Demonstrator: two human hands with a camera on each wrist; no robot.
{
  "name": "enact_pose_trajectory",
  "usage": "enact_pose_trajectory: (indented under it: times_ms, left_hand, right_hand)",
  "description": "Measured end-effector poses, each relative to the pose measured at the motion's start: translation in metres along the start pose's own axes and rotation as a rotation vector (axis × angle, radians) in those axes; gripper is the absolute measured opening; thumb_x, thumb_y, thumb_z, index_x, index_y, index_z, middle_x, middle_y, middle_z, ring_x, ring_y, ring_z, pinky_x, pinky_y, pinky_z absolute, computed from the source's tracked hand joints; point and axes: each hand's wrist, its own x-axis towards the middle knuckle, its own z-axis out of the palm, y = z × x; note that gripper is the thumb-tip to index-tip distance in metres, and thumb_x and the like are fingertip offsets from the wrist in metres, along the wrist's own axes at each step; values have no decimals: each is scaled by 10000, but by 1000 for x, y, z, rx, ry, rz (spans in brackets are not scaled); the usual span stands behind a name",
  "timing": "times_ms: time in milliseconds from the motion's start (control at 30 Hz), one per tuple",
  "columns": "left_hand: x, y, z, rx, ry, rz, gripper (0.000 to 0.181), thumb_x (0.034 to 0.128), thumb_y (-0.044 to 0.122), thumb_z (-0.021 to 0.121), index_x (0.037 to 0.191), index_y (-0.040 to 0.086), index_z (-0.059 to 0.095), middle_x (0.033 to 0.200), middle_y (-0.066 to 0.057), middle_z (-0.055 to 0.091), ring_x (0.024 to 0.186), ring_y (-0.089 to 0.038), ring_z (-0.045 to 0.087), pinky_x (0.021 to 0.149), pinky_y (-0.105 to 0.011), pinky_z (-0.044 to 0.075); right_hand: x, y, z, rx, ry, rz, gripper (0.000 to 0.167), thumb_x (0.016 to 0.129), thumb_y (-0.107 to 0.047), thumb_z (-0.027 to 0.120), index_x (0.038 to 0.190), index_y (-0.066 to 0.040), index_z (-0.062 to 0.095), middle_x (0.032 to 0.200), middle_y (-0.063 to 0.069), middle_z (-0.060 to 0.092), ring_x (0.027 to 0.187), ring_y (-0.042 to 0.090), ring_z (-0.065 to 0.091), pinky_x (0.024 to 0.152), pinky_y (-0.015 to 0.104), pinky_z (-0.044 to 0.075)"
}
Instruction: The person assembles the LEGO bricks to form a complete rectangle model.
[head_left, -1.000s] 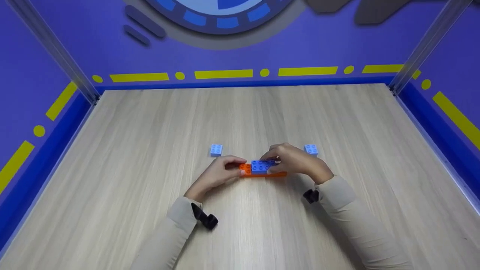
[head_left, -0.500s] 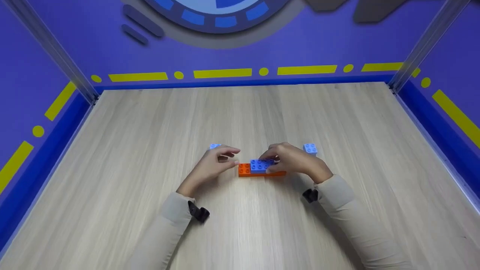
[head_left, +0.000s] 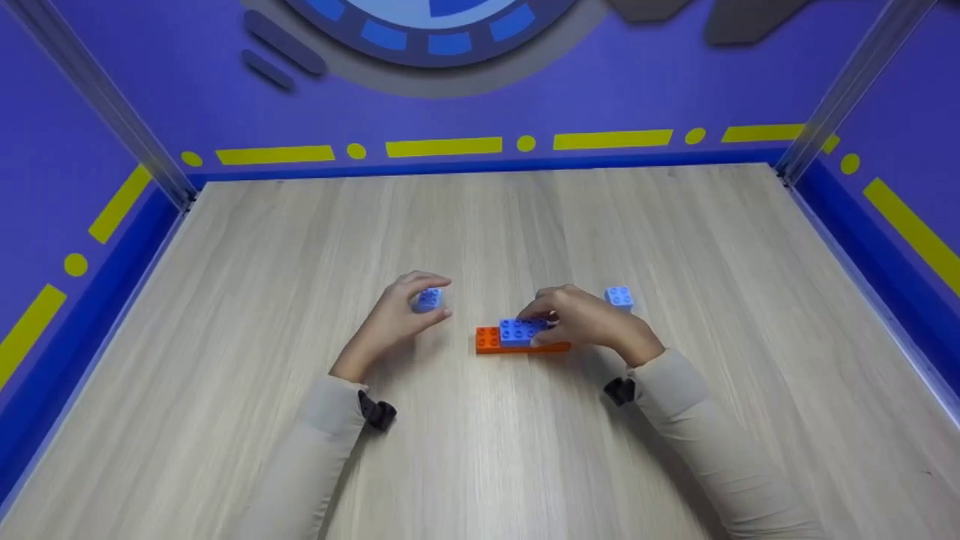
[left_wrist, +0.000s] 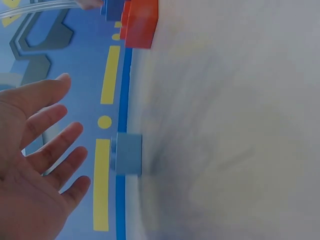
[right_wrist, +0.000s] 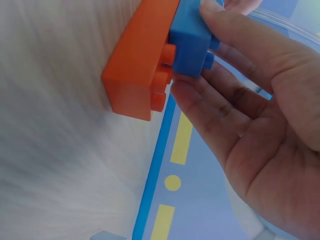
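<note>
A long orange toy brick [head_left: 487,341] lies on the table, with a blue brick [head_left: 514,333] on top of it near its middle. My right hand [head_left: 589,319] holds the blue brick between thumb and fingers, as the right wrist view shows up close. To the left, my left hand [head_left: 397,311] hovers around a small light-blue brick [head_left: 430,300], thumb and fingers spread apart. In the left wrist view that light-blue brick [left_wrist: 129,154] stands on the table, apart from the fingers [left_wrist: 57,145].
A second small light-blue brick [head_left: 619,298] sits on the wooden table [head_left: 480,450], just beyond my right hand. Purple-blue panels [head_left: 480,112] with yellow marks wall the table at the back and both sides.
My left hand has let go of the orange brick and moved left and away to the small light-blue brick. The right hand stays on the blue brick.
</note>
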Motion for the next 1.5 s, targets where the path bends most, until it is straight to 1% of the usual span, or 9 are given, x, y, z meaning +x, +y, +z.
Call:
enact_pose_trajectory:
  times_ms: [200,333,400,533,733,833,1000,1200,1500]
  left_hand:
    - [0,-8,-10,44,-29,-27,484,852,149,726,1301,36,582,1367,-125,531,1325,-314,424,1121,-465,341]
    - [0,-10,-14,83,-57,-80,512,866,182,716,1336,59,555,1418,-111,486,1368,-307,382,1137,-466,318]
    - [0,-10,-15,104,-66,-103,523,872,200,711,1351,77,543,1434,-104,472,1379,-302,371,1142,-462,310]
    - [1,-12,-17,136,-80,-119,532,884,201,696,1371,78,522,1447,-115,459,1381,-310,371,1141,-465,309]
    - [2,-15,-17,174,-139,-152,564,907,207,667,1420,80,467,1485,-121,427,1406,-304,344,1160,-448,282]
    - [4,-17,-16,183,-160,-156,565,906,185,668,1417,57,464,1460,-144,456,1383,-309,381,1150,-442,301]
    - [5,-19,-15,176,-163,-146,537,890,147,683,1378,16,502,1375,-171,531,1307,-317,474,1112,-443,360]
    - [3,-20,-14,157,-139,-138,479,870,114,700,1314,-1,563,1298,-162,584,1242,-303,534,1076,-431,405]
    - [4,-14,-11,150,-132,-171,425,864,82,697,1272,16,599,1285,-141,593,1213,-277,560,1047,-414,437]
  right_hand:
    - [0,0,-1,17,-6,-10,347,827,-148,750,1162,-75,699,1058,68,673,986,194,624,872,357,539]
    - [0,0,-1,25,-5,-20,346,826,-145,750,1159,-64,698,1049,70,672,990,200,631,867,358,540]
    - [0,0,-1,24,-3,-29,344,827,-142,749,1156,-56,698,1041,75,672,987,205,635,861,360,542]
    - [0,-1,-2,22,-5,-27,342,832,-141,744,1160,-55,696,1045,76,674,988,204,635,861,358,544]
    - [0,-1,-1,22,-5,-16,340,834,-138,742,1162,-60,696,1051,72,674,987,202,631,863,360,544]
    - [-1,-1,-1,25,-4,-18,338,834,-138,742,1160,-63,696,1052,71,673,987,202,631,861,360,543]
    - [-1,-1,-1,22,-1,-23,342,831,-143,745,1161,-66,697,1048,71,672,985,202,627,867,368,540]
    - [0,0,1,25,0,-18,341,829,-145,748,1158,-72,699,1052,67,670,989,200,627,870,367,540]
    - [-1,0,-1,40,3,-14,334,827,-128,748,1153,-75,705,1020,64,664,949,184,623,842,350,551]
